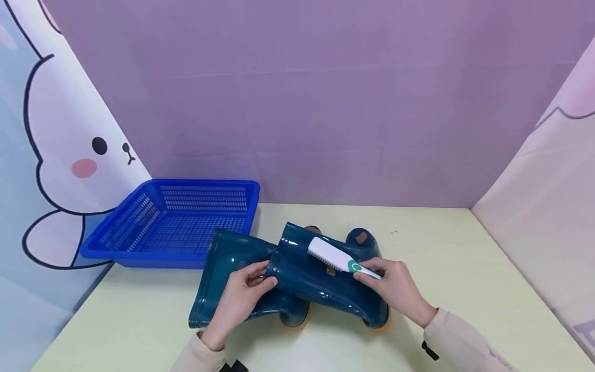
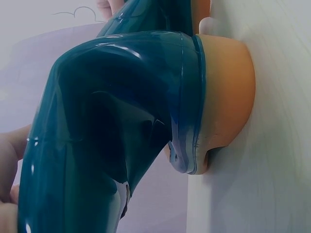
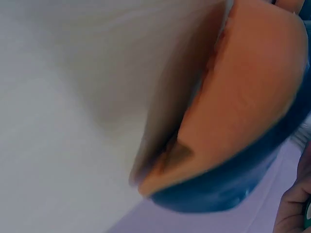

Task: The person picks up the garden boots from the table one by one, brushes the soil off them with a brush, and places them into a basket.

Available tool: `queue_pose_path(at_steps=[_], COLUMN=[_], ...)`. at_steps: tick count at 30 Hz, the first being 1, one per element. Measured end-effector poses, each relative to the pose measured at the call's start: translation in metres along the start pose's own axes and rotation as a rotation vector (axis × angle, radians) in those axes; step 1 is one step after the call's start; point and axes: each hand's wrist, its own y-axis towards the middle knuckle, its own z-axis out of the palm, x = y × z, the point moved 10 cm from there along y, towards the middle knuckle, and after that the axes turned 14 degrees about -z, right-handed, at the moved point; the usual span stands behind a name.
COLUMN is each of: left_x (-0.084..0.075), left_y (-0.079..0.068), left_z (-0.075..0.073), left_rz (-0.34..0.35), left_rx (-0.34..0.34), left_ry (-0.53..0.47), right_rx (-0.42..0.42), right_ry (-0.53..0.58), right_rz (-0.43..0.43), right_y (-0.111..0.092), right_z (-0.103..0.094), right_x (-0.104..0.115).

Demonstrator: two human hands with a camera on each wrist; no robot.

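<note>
A pair of dark teal rubber boots with orange soles lies on the table, shafts pointing left. My left hand (image 1: pixel 239 294) pinches the rim of the right-hand boot (image 1: pixel 316 279) between thumb and fingers. Beneath that hand lies the left-hand boot (image 1: pixel 239 253), partly covered by it. In my right hand (image 1: pixel 395 287) is a white brush (image 1: pixel 330 254) with a green band, gripped by its handle, its bristles facing the right-hand boot's shaft. An orange sole (image 3: pixel 248 82) fills much of the right wrist view. The left wrist view shows a bent boot (image 2: pixel 112 97) close up.
A blue perforated plastic basket (image 1: pixel 169 256) stands behind the boots at the left, near the left-hand boot's shaft. The pale table (image 1: pixel 446 248) meets a purple backdrop (image 1: pixel 325 113) at the back, with printed cloth walls at both sides.
</note>
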Motion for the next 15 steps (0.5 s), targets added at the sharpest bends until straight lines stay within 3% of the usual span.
queue_pose_path(at_steps=[7,11,15], left_x=[-0.001,-0.001,-0.002], left_y=[0.000,-0.001,-0.002], left_z=[0.001,0.001,0.000], left_rz=[-0.004,-0.007,-0.006], left_rx=[0.008,0.008,0.008], left_ry=[-0.002,-0.006,-0.001], right_rx=[0.081,0.109,0.101], right_ry=[0.146,0.201,0.185], right_rz=[0.092,0.084,0.041], right_y=[-0.005,-0.008,-0.009], right_z=[0.012,0.013,0.010], right_x=[-0.016,-0.018,-0.015])
